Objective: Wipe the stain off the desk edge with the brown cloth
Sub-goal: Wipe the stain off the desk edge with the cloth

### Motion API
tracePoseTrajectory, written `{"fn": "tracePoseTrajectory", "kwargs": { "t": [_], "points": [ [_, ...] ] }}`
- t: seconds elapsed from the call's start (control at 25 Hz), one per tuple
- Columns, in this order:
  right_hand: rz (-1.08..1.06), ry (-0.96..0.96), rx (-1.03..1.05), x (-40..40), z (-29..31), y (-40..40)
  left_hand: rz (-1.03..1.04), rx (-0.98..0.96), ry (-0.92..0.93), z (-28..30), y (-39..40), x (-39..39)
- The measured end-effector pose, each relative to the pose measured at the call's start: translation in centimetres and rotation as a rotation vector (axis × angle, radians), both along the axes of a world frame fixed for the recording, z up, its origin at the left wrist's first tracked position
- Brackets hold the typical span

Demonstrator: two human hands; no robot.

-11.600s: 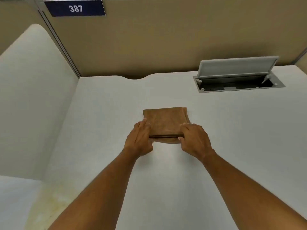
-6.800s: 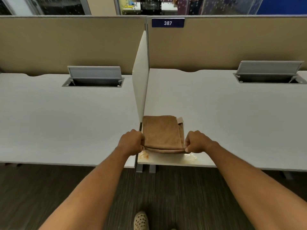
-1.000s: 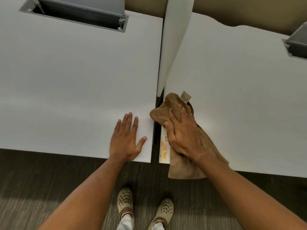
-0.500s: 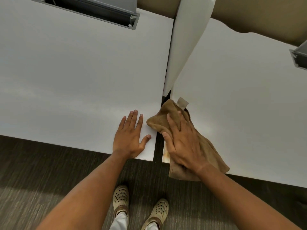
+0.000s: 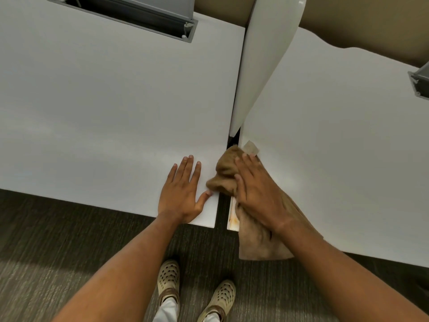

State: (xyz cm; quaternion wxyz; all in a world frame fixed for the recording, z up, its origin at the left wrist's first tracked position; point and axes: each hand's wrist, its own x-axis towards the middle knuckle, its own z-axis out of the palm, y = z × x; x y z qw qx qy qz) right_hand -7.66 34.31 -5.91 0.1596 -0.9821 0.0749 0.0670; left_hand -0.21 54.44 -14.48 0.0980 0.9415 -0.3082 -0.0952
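The brown cloth (image 5: pixel 226 173) lies bunched over the near left corner of the right desk (image 5: pixel 336 159), bridging the gap to the left desk (image 5: pixel 104 112), and its lower part hangs off the front edge. My right hand (image 5: pixel 257 191) presses flat on it, fingers pointing away from me. A strip of orange-yellow stain (image 5: pixel 233 219) shows on the desk's left edge beside the cloth. My left hand (image 5: pixel 183 194) rests flat on the left desk, fingers spread, thumb almost touching the cloth.
A white divider panel (image 5: pixel 262 61) stands between the two desks. An open grey cable tray (image 5: pixel 139 15) is set in the left desk at the back, another cable tray (image 5: pixel 420 82) at the right edge. Below are dark carpet and my feet in perforated clogs (image 5: pixel 168 277).
My right hand has pushed the cloth farther along the stained edge, away from me. Less stain shows than a second ago. My left hand stays planted on the left desk.
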Motion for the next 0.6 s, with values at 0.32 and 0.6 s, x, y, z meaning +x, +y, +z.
{"fn": "tracePoseTrajectory", "kwargs": {
  "t": [0.32, 0.6],
  "points": [
    [0.133, -0.006, -0.138, -0.7, 0.7, 0.4, 0.0, 0.014, -0.005, 0.2, 0.0, 0.0],
    [0.236, 0.048, -0.267, 2.6, 0.9, 0.4, -0.006, 0.009, -0.004, 0.2, 0.0, 0.1]
  ]
}}
